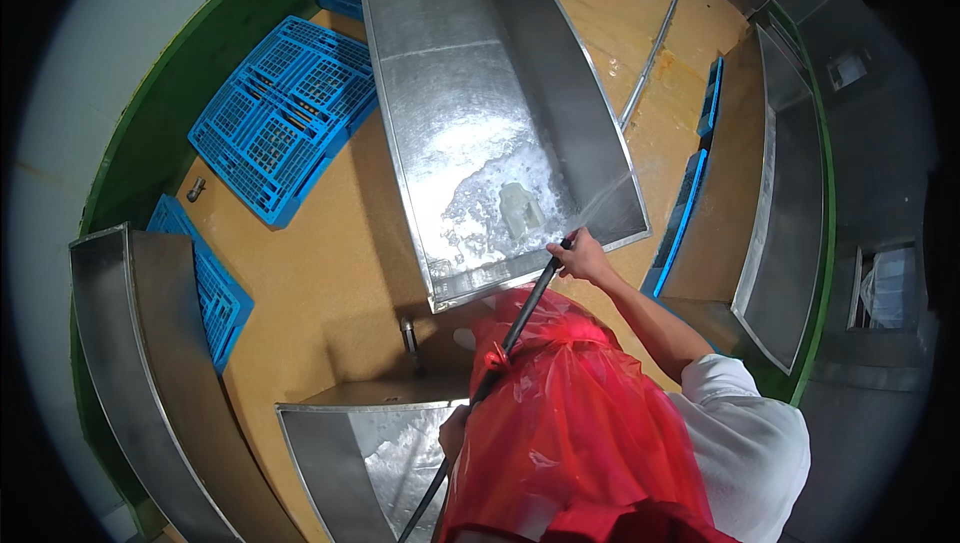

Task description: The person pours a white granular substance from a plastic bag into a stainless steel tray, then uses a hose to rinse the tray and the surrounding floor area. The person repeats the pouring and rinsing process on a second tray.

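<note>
My right hand point(579, 257) grips the tip of a black hose point(520, 318) at the near rim of a long steel trough point(590, 133). Water sprays from the tip and foams on the trough floor around a pale drain patch point(520, 211). My left hand point(454, 432) holds the same hose lower down, partly hidden behind my red plastic apron point(570, 433). The hose runs diagonally from the bottom edge up across the apron.
A second steel trough point(300, 443) lies just below me, another point(150, 363) at the left, and one more point(790, 203) at the right. Blue plastic pallets point(285, 113) lie on the tan floor at upper left. A metal pipe point(652, 53) lies on the floor beyond.
</note>
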A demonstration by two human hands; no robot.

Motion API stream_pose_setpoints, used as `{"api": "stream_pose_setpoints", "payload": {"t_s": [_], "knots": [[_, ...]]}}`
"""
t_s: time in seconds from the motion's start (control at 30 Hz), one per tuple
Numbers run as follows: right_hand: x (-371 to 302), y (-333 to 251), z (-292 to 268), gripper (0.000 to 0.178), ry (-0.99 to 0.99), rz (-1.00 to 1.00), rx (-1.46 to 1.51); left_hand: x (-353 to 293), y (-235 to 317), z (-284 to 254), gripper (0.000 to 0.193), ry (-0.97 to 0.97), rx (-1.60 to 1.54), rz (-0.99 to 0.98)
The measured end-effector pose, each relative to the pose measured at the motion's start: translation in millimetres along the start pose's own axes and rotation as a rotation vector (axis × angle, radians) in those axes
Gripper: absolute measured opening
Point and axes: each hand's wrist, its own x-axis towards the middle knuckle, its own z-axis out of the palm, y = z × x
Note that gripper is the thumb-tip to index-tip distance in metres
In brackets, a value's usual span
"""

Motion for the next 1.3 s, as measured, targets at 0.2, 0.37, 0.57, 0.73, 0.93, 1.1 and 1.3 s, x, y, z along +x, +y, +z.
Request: {"api": "stream_pose_setpoints", "payload": {"t_s": [0.2,0.37,0.57,0.73,0.93,1.1,1.3], "knots": [[-3,-56,13,0.061,-0.068,-0.082,0.057,-7,-5,-1,0.049,0.086,0.062,-0.046],[-4,-77,17,0.059,-0.069,-0.143,0.098,-9,-7,3,0.049,0.137,0.112,-0.068],[-12,-128,30,0.057,-0.108,-0.305,0.095,-16,-11,8,0.05,0.255,0.125,-0.107],[-19,-124,27,0.057,-0.101,-0.277,0.175,-17,-22,10,0.05,0.289,0.082,-0.077],[-2,-17,27,0.044,-0.25,0.037,0.314,-27,-10,1,0.053,0.248,0.173,-0.014],[-1,10,34,0.034,-0.212,0.085,0.31,-26,-8,-8,0.054,0.199,0.202,-0.002],[-20,-75,32,0.051,-0.108,-0.177,0.312,-34,-1,-9,0.048,0.263,0.095,-0.035]]}}
